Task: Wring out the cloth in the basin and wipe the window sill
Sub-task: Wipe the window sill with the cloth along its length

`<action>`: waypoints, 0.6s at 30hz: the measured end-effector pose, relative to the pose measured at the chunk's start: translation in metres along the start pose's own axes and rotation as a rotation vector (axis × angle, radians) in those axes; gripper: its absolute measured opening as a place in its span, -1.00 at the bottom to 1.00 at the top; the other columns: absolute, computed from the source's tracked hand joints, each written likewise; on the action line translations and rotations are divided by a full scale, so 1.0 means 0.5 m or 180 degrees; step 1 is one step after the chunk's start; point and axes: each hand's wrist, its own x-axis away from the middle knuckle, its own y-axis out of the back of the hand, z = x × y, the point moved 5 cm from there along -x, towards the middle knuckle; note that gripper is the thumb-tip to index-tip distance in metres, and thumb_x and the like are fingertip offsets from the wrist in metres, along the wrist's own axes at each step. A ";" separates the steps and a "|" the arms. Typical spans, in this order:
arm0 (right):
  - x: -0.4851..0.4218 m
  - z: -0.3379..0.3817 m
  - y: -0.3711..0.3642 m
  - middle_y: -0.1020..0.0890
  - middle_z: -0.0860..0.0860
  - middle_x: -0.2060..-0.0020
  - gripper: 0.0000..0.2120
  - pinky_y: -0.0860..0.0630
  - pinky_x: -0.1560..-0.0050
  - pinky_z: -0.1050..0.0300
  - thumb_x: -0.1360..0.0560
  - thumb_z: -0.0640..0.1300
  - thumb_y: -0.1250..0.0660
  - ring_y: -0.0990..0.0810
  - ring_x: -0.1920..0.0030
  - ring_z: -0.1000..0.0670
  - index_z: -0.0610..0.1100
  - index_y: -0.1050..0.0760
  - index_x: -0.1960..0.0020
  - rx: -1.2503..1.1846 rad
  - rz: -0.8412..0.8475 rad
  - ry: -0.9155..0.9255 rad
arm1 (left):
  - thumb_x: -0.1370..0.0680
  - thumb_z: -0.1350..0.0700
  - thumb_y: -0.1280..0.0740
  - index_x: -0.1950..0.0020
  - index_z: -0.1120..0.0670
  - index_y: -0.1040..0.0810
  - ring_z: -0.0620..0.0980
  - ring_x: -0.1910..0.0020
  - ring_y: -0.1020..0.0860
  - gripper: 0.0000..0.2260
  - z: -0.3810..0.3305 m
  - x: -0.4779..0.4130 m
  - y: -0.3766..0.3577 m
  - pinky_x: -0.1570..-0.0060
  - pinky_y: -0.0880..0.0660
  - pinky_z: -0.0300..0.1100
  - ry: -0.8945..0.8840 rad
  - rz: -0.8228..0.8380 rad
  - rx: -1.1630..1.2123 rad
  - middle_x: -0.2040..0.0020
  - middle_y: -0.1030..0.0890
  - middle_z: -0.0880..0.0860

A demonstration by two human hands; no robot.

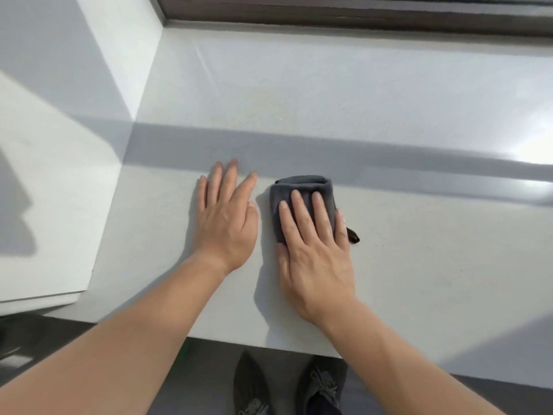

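A folded dark grey cloth (302, 185) lies on the wide white window sill (389, 115), near its middle. My right hand (314, 253) presses flat on top of the cloth, fingers stretched forward, covering its near half. A small dark loop of the cloth (353, 236) sticks out to the right of that hand. My left hand (226, 217) rests flat and open on the bare sill just left of the cloth, holding nothing. No basin is in view.
The dark window frame (359, 16) runs along the far edge of the sill. A white wall reveal (74, 85) rises at the left. The sill's near edge (269, 344) is just above my two dark shoes (287, 384) on the grey floor.
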 end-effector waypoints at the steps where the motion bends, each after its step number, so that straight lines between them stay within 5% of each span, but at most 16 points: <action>1: 0.020 0.017 -0.008 -0.11 -0.01 -0.62 -0.41 -0.01 -0.56 -0.25 -0.62 0.05 -0.05 0.04 -0.62 -0.12 -0.04 -0.10 -0.62 0.0013 0.0072 0.0222 | -0.55 0.02 0.08 -0.52 -0.01 -0.30 0.08 -0.60 0.03 -0.46 0.003 0.000 0.000 -0.54 0.17 0.06 -0.0013 -0.0041 0.0117 -0.62 -0.10 0.07; 4: 0.017 -0.034 -0.002 -0.14 0.01 -0.61 -0.42 0.00 -0.57 -0.20 -0.62 0.05 -0.04 0.00 -0.62 -0.10 -0.03 -0.13 -0.61 0.0028 0.0030 0.0236 | -0.55 0.10 0.02 -0.49 0.00 -0.33 0.01 -0.60 0.03 -0.49 0.007 0.003 0.001 -0.54 0.21 0.02 -0.0041 -0.0097 0.0432 -0.61 -0.12 0.04; 10: -0.021 -0.151 0.027 0.03 0.03 -0.64 -0.40 0.12 -0.58 -0.17 -0.62 0.07 0.04 0.14 -0.62 -0.08 -0.01 0.02 -0.64 0.0004 -0.0154 -0.1226 | -0.41 0.13 -0.06 -0.26 0.07 -0.40 -0.03 -0.58 -0.01 -0.58 0.011 0.006 0.013 -0.52 0.23 0.01 -0.0158 0.0034 0.0867 -0.56 -0.21 0.07; 15: 0.127 0.071 -0.030 -0.06 0.02 -0.63 -0.41 0.02 -0.57 -0.23 -0.62 0.08 -0.04 0.08 -0.62 -0.10 -0.01 -0.06 -0.63 0.0008 0.0143 -0.0001 | -0.49 0.11 -0.08 -0.31 0.12 -0.42 0.05 -0.55 -0.12 -0.59 0.028 0.062 0.031 -0.54 0.16 0.01 -0.0282 -0.0072 0.0833 -0.48 -0.35 0.09; 18: 0.154 0.031 -0.026 -0.04 0.06 -0.63 -0.43 0.03 -0.58 -0.19 -0.64 0.08 0.00 0.11 -0.62 -0.05 0.02 -0.04 -0.63 0.0052 0.0262 0.0205 | -0.56 0.05 -0.06 -0.40 0.06 -0.39 0.02 -0.57 -0.05 -0.59 0.038 0.154 0.030 -0.55 0.19 0.00 -0.0371 0.0024 0.0518 -0.55 -0.26 0.06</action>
